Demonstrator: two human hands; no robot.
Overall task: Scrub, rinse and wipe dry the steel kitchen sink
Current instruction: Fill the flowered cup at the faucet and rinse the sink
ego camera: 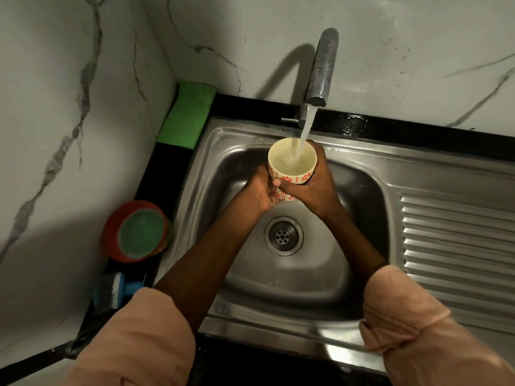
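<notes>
A single-bowl stainless-steel kitchen sink (348, 168), set in a black countertop (156, 174) in a corner of grey-veined white marble-look wall (55, 107), is filling the centre of the frame, its round perforated steel drain (283, 236) lying at the bottom of the basin and one ribbed draining board (457, 246) running off to the right. Above the basin, a person is holding one cream cup patterned with red flowers (292, 165) under a stream of water (303, 135) that is pouring from the single steel tap (322, 68) mounted at the back rim. The left hand (260, 193) is cupping the lower side of the cup with curled fingers, while the right hand (312, 188) is wrapping round its right side, thumb across the front. Both forearms are reaching over the sink's front edge, with peach-coloured sleeves (133, 338) pushed up.

On the countertop to the left, one folded green cloth (186, 115) is lying against the wall. Nearer the camera, one round orange tub of green cleaning paste (138, 232) is sitting open just beside the sink's rim, and one blue-handled brush (122, 291) is lying below it, partly hidden by the left sleeve. No brand, label or writing is readable anywhere.
</notes>
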